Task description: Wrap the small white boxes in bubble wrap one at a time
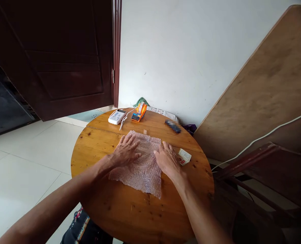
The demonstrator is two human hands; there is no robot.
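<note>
The bubble wrap lies flat just below the centre of the frame on the round wooden table, its longer axis running roughly from top to bottom. The left hand is spread palm-down over its left part, while the right hand overlaps its right edge, fingers loosely spread toward the top; both forearms slant in from the lower corners.

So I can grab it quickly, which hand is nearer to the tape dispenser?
Left. Your left hand is on the bubble wrap, on the near side of the tape dispenser; your right hand is farther off, nearer you and rightward.
</note>
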